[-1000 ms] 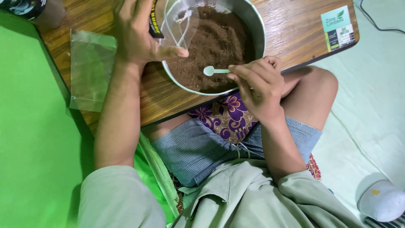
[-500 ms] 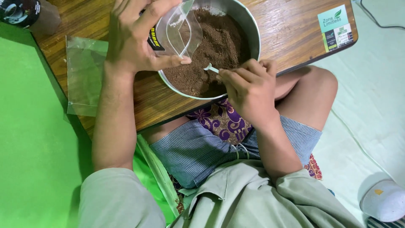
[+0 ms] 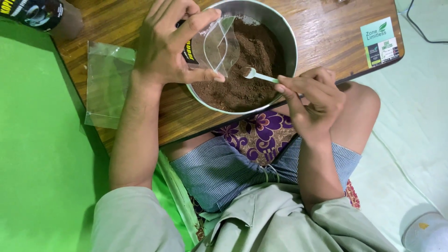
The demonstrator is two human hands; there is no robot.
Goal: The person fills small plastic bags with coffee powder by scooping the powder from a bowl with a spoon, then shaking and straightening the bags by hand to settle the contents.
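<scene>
Head view, left hand (image 3: 163,46) pinching clear pouch (image 3: 217,44), right hand (image 3: 312,100) gripping spoon (image 3: 259,76)

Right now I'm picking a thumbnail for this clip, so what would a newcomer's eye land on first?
The round metal bowl of dark brown powder at the top centre of the wooden table draws the eye first. Over it, the left hand holds a small clear pouch open, while the right hand dips a small white spoon into the powder. A bright green sheet fills the left side.
</scene>
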